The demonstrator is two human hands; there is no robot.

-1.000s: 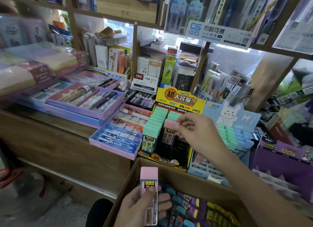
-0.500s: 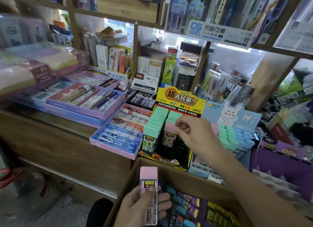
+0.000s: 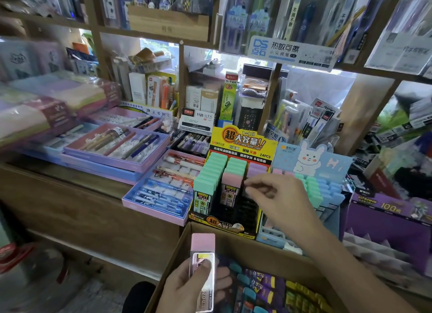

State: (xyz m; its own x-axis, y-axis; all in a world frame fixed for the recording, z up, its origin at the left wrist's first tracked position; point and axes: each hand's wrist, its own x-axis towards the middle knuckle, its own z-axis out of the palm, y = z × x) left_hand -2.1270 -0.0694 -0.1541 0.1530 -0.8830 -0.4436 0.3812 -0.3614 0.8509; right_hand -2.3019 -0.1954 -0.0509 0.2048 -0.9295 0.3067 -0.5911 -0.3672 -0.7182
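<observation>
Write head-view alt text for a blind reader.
In a stationery shop, a left hand holds a pink lead case over a cardboard box while the right hand reaches to a pink case standing in a yellow display box.

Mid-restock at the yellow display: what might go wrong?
1. The pink case at the front of the middle row has empty slots before it; the right hand close by may tip it forward.
2. The left hand holds a second case over the carton; it may slip in.
</observation>
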